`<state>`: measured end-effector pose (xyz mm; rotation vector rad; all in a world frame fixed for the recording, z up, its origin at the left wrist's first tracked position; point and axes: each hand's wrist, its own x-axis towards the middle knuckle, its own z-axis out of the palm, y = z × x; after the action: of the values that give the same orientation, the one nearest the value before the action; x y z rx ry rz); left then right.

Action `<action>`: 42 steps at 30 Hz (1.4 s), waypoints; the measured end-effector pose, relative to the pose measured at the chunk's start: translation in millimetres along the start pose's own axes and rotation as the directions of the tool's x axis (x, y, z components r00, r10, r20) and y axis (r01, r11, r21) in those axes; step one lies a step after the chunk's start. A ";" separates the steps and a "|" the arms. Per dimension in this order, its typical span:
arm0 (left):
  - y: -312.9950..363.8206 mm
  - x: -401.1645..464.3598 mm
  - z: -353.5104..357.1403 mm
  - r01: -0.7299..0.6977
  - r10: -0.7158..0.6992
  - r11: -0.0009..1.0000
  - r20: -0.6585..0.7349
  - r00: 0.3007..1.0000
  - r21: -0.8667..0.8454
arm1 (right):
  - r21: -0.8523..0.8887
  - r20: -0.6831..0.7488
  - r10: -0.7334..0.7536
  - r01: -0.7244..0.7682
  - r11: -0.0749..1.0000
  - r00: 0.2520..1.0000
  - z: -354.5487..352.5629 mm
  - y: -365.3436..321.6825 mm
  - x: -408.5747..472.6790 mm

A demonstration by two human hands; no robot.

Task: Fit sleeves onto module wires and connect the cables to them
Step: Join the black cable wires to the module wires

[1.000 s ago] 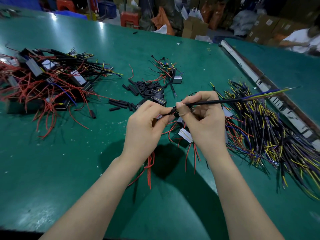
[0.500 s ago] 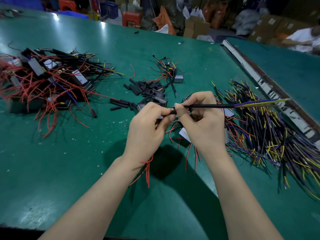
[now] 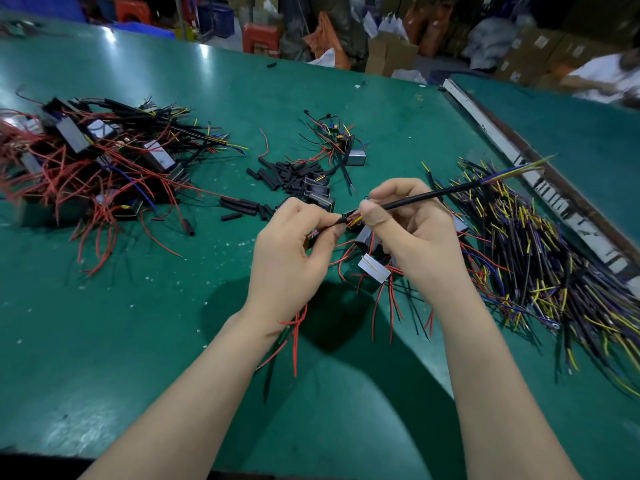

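Both hands meet above the middle of the green desk (image 3: 104,341), each in a closed grip. The left hand (image 3: 289,252) has its thumb and forefinger pinched on a short black sleeve (image 3: 341,220) with fine red and yellow wire ends showing at its right tip; several loose red wires (image 3: 294,327) trail from under this hand toward the near edge. The right hand (image 3: 415,233) pinches the near end of a thin black cable (image 3: 433,197) between thumb and forefinger, the other fingers curled beneath; the cable rises to the far right, where blue and yellow strands fan from its tip. The two pinches sit just beside each other, and whether the wire ends actually touch cannot be made out. Just below the hands lies a small grey module (image 3: 373,268) with red wires spreading from it. To the right is a large heap of cables (image 3: 554,278) in black, yellow and blue. Beyond the hands lies a scatter of spare sleeves (image 3: 284,176), and at far left a tangled pile of modules (image 3: 104,161) with red wires. No containers hold any of these parts; everything lies straight on the desk.
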<state>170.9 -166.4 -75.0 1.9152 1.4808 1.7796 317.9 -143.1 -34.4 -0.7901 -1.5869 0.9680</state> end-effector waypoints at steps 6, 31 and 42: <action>1.9 -0.6 -1.0 -0.016 0.016 1.000 0.043 0.999 -0.009 | 0.042 0.003 0.040 -0.040 0.998 0.999 -1.1 3.5 0.9; 0.0 -1.6 -1.1 0.085 -0.086 0.996 0.015 0.996 0.027 | -0.068 0.042 0.000 0.003 0.998 0.999 0.8 2.8 -1.5; 2.2 -2.9 -2.4 -0.031 0.029 0.999 0.056 0.998 0.035 | -0.071 0.013 0.011 -0.010 0.997 1.000 1.4 0.7 -1.8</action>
<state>170.6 -170.8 -74.8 1.9974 1.4824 1.7087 316.9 -144.7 -36.0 -0.8433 -1.6375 0.9302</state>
